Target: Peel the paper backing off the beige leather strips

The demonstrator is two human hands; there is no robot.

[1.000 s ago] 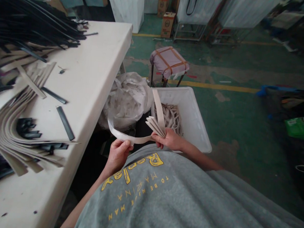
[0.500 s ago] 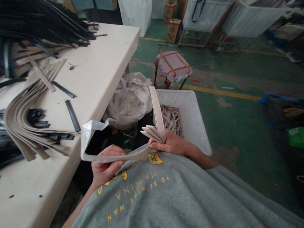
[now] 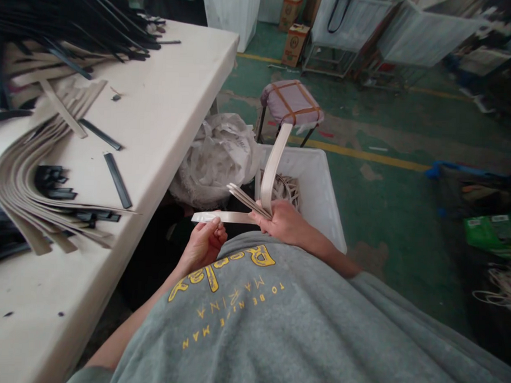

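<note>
My left hand (image 3: 204, 243) pinches a pale beige strap (image 3: 233, 217) near its end, where a shiny whitish piece lies on it. The strap runs across to my right hand (image 3: 285, 223), which is closed around it. Several stacked beige strap ends (image 3: 247, 199) stick out of the right fist toward the left. From the same fist a longer strap (image 3: 272, 164) curves upward. Both hands are in front of the grey shirt (image 3: 242, 319). Whether these straps are one folded piece or separate ones is hidden in the fist.
On the table (image 3: 188, 83) at left lie curved beige straps (image 3: 17, 172) and black strips (image 3: 77, 23). Beyond my hands are a white bin (image 3: 323, 182) of strap scraps, a white sack (image 3: 217, 156) and a padded stool (image 3: 292, 100). Carts (image 3: 349, 21) and boxes (image 3: 294, 45) stand behind.
My left hand has moved up and right, nearer the right hand. The wide shiny loop beyond it no longer shows. The upright strap now leans right, and the view has shifted a little.
</note>
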